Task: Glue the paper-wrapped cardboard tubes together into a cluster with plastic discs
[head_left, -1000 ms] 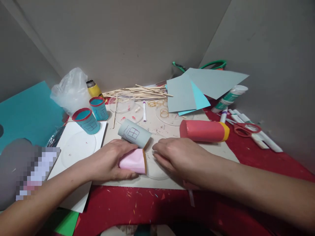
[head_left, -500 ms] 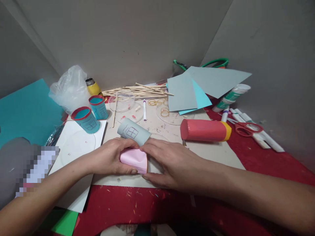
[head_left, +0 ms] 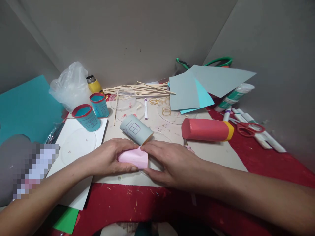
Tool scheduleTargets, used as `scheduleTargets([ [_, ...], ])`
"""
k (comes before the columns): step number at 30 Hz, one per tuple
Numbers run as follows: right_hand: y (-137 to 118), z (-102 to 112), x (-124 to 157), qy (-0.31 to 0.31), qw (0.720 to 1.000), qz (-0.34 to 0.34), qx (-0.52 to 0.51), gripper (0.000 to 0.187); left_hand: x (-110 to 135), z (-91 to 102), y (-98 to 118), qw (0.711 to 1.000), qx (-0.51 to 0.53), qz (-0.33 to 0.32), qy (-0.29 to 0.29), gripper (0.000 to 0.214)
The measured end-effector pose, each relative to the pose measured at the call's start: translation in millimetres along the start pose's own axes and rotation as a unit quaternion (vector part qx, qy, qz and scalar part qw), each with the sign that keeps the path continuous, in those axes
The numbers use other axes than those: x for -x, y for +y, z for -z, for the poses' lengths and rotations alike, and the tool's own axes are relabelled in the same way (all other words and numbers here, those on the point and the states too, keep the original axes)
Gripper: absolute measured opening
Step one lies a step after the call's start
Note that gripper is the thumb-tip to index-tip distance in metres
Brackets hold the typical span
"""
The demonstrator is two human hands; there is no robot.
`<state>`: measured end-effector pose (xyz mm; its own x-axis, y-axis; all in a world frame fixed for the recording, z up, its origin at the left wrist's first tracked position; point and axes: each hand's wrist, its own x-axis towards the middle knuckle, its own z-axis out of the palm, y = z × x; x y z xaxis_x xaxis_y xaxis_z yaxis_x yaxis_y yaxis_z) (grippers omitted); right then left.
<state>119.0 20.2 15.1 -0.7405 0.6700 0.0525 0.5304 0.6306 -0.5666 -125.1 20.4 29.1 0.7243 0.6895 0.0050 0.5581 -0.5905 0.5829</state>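
A pink paper tube (head_left: 134, 158) lies on its side between my hands, low over the pale work board. My left hand (head_left: 115, 156) wraps its left part, thumb in front and fingers behind. At its right end my right hand (head_left: 166, 160) grips the rim with fingertips and thumb. Just behind, a grey-blue paper tube (head_left: 136, 128) with a window drawn on it lies tilted, close to my fingers. Two blue paper cups with red rims, a nearer cup (head_left: 90, 122) and a farther cup (head_left: 100, 107), stand to the left.
Wooden sticks (head_left: 140, 89), a yellow bottle (head_left: 94, 86) and a plastic bag (head_left: 70, 87) lie at the back. Grey card sheets (head_left: 184, 93) stand back right. A red tube (head_left: 206, 129), red-handled scissors (head_left: 249, 129) and white markers (head_left: 268, 139) lie right. White board (head_left: 73, 193) is at left.
The pink tube has turned slightly and looks rounder and smoother in my hands. Both hands keep their grip. The whole view has shifted a little.
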Motion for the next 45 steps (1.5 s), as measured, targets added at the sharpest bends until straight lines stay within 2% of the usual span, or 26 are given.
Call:
scheduleTargets([
  [4, 5, -4, -1, 0.002, 1.0, -0.002, -0.021, 0.032, -3, 0.1, -6, 1.0, -0.014, -0.017, 0.001, 0.039],
  [9, 9, -8, -1, 0.008, 1.0, -0.003, -0.021, 0.038, -5, 2.0, -6, 1.0, -0.001, 0.005, -0.022, 0.043],
  [11, 8, -8, 0, 0.005, 1.0, -0.006, -0.005, 0.041, -1, 2.7, -4, 1.0, -0.021, 0.016, -0.002, 0.049],
  [13, 7, -8, 1, 0.001, 1.0, -0.008, 0.007, 0.043, 6, 2.7, -4, 0.998, -0.048, 0.03, 0.039, 0.06],
  [15, 6, -8, 1, 0.001, 1.0, -0.007, 0.016, 0.044, 15, 0.9, -3, 0.99, -0.073, 0.031, 0.115, 0.061],
  [17, 6, -8, 0, 0.005, 1.0, -0.004, 0.025, 0.043, 27, -4.6, 1, 0.968, -0.102, 0.017, 0.229, 0.042],
  [19, 6, -9, 0, 0.01, 0.999, -0.001, 0.038, 0.043, 39, -15.5, 11, 0.941, -0.135, -0.026, 0.308, 0.026],
  [20, 6, -9, 0, 0.011, 0.999, -0.001, 0.046, 0.042, 45, -22.7, 17, 0.94, -0.149, -0.056, 0.301, 0.024],
  [22, 5, -8, 0, 0.007, 0.998, -0.004, 0.058, 0.041, 54, -38.7, 31, 0.94, -0.205, -0.14, 0.232, 0.024],
  [24, 5, -8, 0, 0.007, 0.998, -0.006, 0.063, 0.04, 57, -52.1, 41, 0.933, -0.263, -0.186, 0.162, 0.031],
  [25, 4, -9, 1, 0.009, 0.998, -0.006, 0.063, 0.04, 58, -56.3, 43, 0.926, -0.283, -0.2, 0.149, 0.033],
  [27, 4, -9, 1, 0.013, 0.998, -0.003, 0.06, 0.041, 56, -58.6, 42, 0.919, -0.297, -0.179, 0.186, 0.031],
  [29, 5, -11, 0, 0.014, 0.998, -0.003, 0.055, 0.043, 54, -54.6, 33, 0.912, -0.292, -0.087, 0.276, 0.03],
  [31, 6, -12, 0, 0.017, 0.999, -0.001, 0.052, 0.044, 51, -48.3, 23, 0.902, -0.265, 0.011, 0.34, 0.041],
  [32, 6, -13, 0, 0.018, 0.999, 0.001, 0.051, 0.044, 49, -45.5, 19, 0.904, -0.243, 0.048, 0.348, 0.049],
  [34, 7, -13, 1, 0.018, 0.998, 0.007, 0.053, 0.044, 45, -41.9, 13, 0.925, -0.175, 0.115, 0.318, 0.066],
  [36, 7, -13, 2, 0.018, 0.998, 0.011, 0.055, 0.043, 40, -40.6, 12, 0.942, -0.069, 0.198, 0.262, 0.078],
  [38, 7, -13, 3, 0.02, 0.998, 0.013, 0.059, 0.043, 34, -40.4, 14, 0.938, 0.078, 0.258, 0.218, 0.086],
  [42, 8, -13, 3, 0.021, 0.998, 0.021, 0.056, 0.043, 26, -38.4, 15, 0.877, 0.357, 0.257, 0.191, 0.099],
  [45, 8, -13, 2, 0.023, 0.998, 0.017, 0.053, 0.04, 29, -32.5, 6, 0.842, 0.411, 0.261, 0.233, 0.082],
])
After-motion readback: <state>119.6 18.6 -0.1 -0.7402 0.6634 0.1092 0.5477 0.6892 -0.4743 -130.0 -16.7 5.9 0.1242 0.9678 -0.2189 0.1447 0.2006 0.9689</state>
